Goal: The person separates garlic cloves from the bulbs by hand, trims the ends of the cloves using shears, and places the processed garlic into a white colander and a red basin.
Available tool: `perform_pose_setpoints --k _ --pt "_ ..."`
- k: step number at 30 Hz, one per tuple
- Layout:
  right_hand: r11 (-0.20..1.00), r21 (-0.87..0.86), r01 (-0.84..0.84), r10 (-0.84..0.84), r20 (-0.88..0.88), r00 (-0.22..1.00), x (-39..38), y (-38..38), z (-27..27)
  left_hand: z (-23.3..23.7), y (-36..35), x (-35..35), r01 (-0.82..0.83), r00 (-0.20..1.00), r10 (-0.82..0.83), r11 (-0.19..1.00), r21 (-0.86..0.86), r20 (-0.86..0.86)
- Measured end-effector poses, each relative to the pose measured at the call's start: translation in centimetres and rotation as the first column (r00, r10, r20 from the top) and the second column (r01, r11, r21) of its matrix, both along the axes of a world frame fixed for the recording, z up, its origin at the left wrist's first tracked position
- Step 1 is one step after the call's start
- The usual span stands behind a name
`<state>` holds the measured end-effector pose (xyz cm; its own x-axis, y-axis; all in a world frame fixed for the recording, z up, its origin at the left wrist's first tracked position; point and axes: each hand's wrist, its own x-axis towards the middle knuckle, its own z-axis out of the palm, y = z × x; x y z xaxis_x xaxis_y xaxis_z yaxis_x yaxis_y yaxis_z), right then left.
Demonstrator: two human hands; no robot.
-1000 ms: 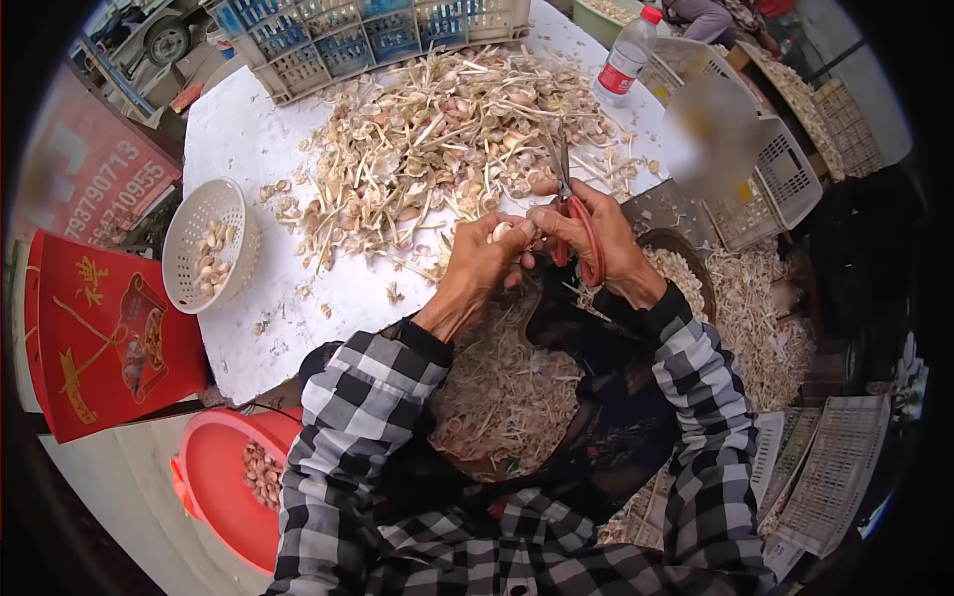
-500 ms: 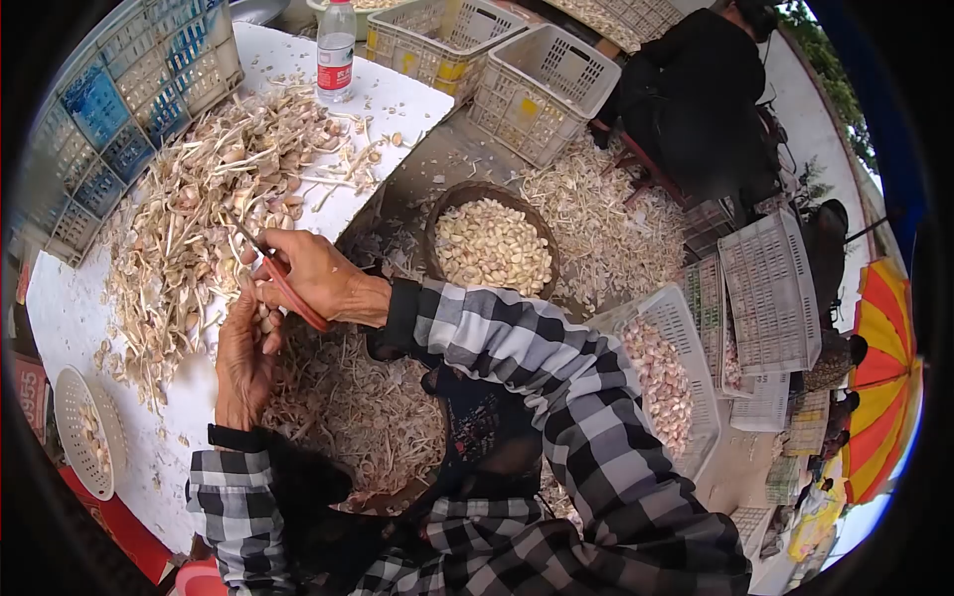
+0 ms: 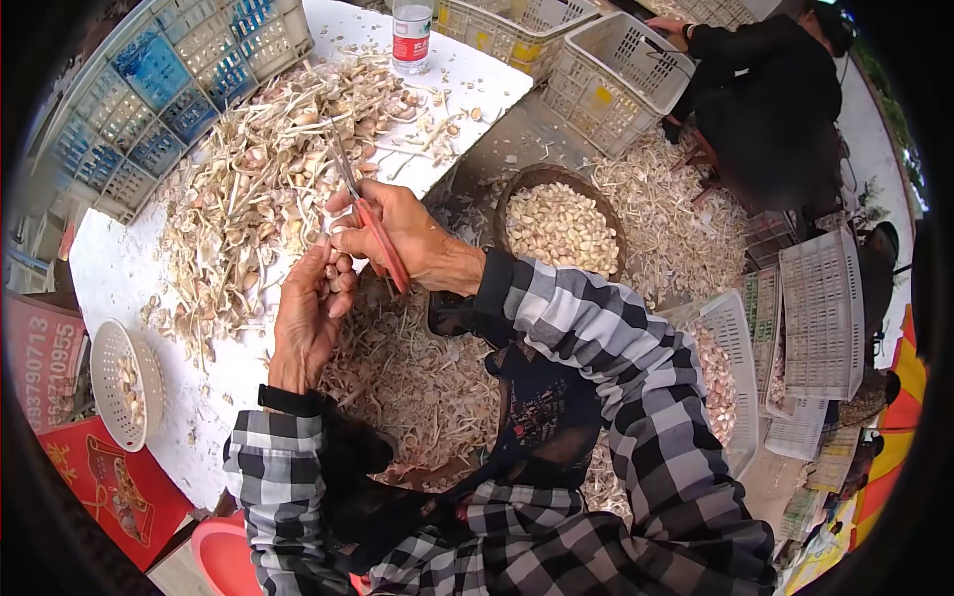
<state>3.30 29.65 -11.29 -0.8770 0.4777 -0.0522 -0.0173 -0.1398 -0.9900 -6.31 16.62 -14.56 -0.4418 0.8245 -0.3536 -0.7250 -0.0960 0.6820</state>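
My right hand (image 3: 422, 238) is wrapped round a pair of scissors with red handles (image 3: 384, 246). The scissors' metal blades point up and away over a heap of garlic with dry stalks and skins (image 3: 248, 189). Close beside it, my left hand (image 3: 306, 316) is closed on garlic cloves (image 3: 339, 274), held in its curled fingers. The fingertips of both hands meet near the heap's right edge. Underneath the hands, a container full of loose skins and stalks (image 3: 417, 397) shows in part; my sleeves cover some of it.
A white table (image 3: 234, 397) bears the heap, a water bottle (image 3: 411, 45), a blue-white crate (image 3: 169, 89) and a white strainer (image 3: 151, 372). Peeled cloves (image 3: 561, 228) fill a round basket on the floor. Crates (image 3: 621, 74) stand beyond, near a person in black (image 3: 765, 119).
The camera view has shifted, so the table, heap and baskets appear further right. Both hands stay together by the heap; the scissors remain in my right hand and the cloves in my left.
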Motion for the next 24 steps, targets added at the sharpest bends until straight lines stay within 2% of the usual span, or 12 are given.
perform_pose_setpoints --k 2,6,9,10,11,12,14,15,17,18,19,24 --pt "0.963 0.248 0.108 -0.071 -0.153 0.986 -0.2 1.7 0.1 -0.2 0.1 -0.2 0.029 0.999 -0.031 0.999 0.046 0.039" --pt "0.780 0.592 0.204 -0.276 0.033 0.961 4.1 7.2 3.1 0.1 -0.3 -0.3 -0.159 0.956 0.142 0.986 0.049 0.255" --pt "0.643 0.753 0.137 -0.458 0.235 0.857 10.0 11.3 2.9 0.6 -0.3 -0.3 -0.197 0.938 0.170 0.979 0.059 0.301" --pt "0.430 0.900 0.071 -0.517 0.181 0.837 12.5 13.1 1.4 1.1 -0.3 -0.1 -0.202 0.938 0.173 0.977 0.065 0.302" --pt "0.111 0.991 -0.077 -0.617 0.129 0.776 14.7 15.1 -0.1 0.6 -0.4 -0.3 -0.173 0.947 0.128 0.976 0.135 0.294" --pt "0.099 0.971 -0.216 -0.720 0.220 0.658 15.6 15.1 -0.2 0.3 -0.3 -0.4 -0.170 0.941 0.116 0.974 0.149 0.317" --pt "0.294 0.951 -0.096 -0.698 0.282 0.659 14.4 13.2 1.1 0.5 0.0 0.0 -0.165 0.959 0.121 0.974 0.157 0.257" --pt "0.294 0.951 -0.096 -0.688 0.281 0.669 13.0 12.7 0.9 0.3 0.2 0.1 -0.184 0.953 0.152 0.977 0.103 0.263" --pt "0.672 0.732 0.109 -0.409 0.244 0.879 9.2 11.3 0.3 0.3 0.2 0.4 -0.196 0.948 0.166 0.977 0.088 0.270" --pt "0.613 0.790 0.026 -0.347 0.240 0.907 6.6 9.7 0.8 0.2 0.2 0.3 -0.199 0.945 0.170 0.977 0.080 0.279" --pt "0.639 0.769 -0.009 -0.308 0.266 0.913 4.1 8.9 0.5 -0.5 0.3 0.1 -0.202 0.939 0.165 0.975 0.095 0.301" --pt "0.448 0.891 -0.073 -0.199 0.179 0.964 -4.7 6.7 -1.7 -0.4 0.2 -0.2 -0.234 0.932 0.220 0.972 0.015 0.288"
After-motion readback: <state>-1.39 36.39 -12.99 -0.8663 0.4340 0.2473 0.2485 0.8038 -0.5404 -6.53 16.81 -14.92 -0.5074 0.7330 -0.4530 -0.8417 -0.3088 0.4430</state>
